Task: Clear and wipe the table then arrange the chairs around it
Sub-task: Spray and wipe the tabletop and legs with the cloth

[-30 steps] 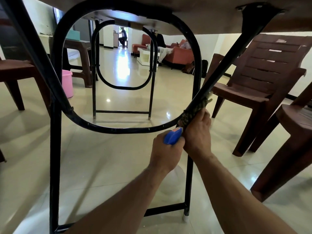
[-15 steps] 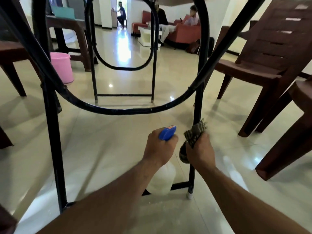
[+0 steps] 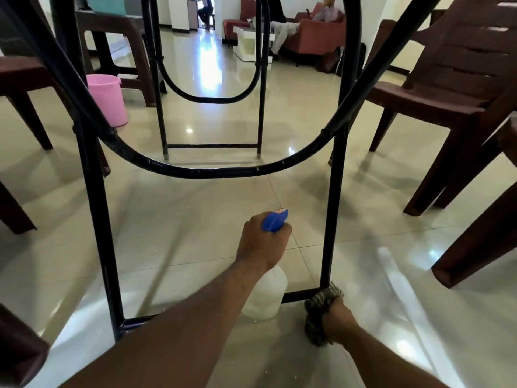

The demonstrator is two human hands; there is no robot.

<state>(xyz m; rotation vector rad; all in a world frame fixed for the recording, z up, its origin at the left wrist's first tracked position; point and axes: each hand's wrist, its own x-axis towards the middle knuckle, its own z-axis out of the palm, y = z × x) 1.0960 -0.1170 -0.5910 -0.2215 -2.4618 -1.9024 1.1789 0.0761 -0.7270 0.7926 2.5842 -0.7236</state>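
Observation:
I look from low down at the table's black metal leg frame [image 3: 334,208], a curved loop joined to two uprights. My left hand [image 3: 261,242] grips the blue head of a white spray bottle [image 3: 265,296], held upright just above the floor. My right hand [image 3: 337,320] holds a checked cloth [image 3: 321,303] against the foot of the right upright, where it meets the low crossbar. A brown plastic chair [image 3: 453,88] stands to the right of the frame.
A second black leg frame [image 3: 209,99] stands further back. A pink bucket [image 3: 107,99] sits at the left between brown chair legs [image 3: 22,107]. Another brown chair [image 3: 481,236] is at the right edge. Sofas with seated people are far behind. The floor is glossy tile.
My right hand has slid the cloth from the upper diagonal brace down the right upright to its foot. My left hand with the bottle has dropped lower, and my view has tilted down.

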